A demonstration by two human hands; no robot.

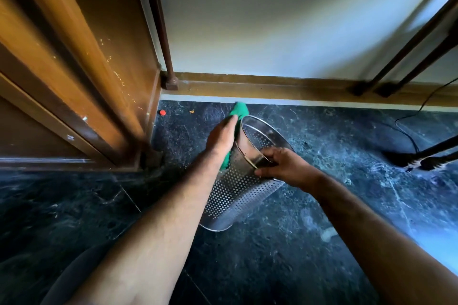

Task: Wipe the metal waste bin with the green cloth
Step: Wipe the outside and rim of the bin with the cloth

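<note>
The perforated metal waste bin is tilted, its open mouth turned away from me and its base low near me. My left hand presses the green cloth against the bin's left outer wall, close to the rim; cloth shows above my fingers and below my palm. My right hand grips the bin from the right side, fingers curled over its wall. Part of the cloth is hidden under my left hand.
A dark marble floor lies all around. A wooden cabinet stands at the left. A white wall with a wooden skirting is behind. Dark furniture legs and a black cable are at the right. A small red cap lies near the cabinet.
</note>
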